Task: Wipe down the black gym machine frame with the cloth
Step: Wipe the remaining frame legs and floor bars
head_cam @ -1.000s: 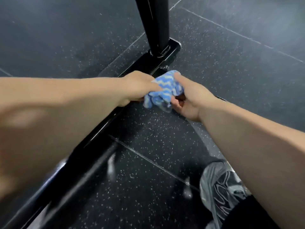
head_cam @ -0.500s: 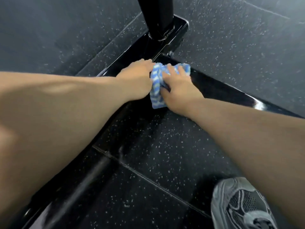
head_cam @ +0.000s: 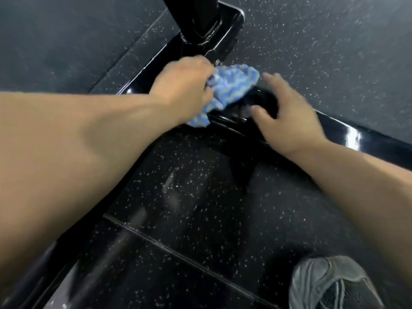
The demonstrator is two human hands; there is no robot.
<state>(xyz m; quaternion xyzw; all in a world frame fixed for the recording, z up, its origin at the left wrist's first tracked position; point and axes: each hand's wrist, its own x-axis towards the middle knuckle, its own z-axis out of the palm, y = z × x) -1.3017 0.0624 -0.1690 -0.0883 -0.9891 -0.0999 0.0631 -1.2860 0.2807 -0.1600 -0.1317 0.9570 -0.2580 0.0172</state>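
Left fingers (head_cam: 206, 91) bunch crumpled striped cloth (head_cam: 236, 84) on glossy frame (head_cam: 343, 131).

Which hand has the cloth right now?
The left hand grips the blue cloth at the frame corner; the right hand is spread, holding nothing.

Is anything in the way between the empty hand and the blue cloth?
Nothing visible. The right hand is open beside the blue cloth, and only a bare stretch of the black frame shows between them. The left hand grips the cloth's other side.
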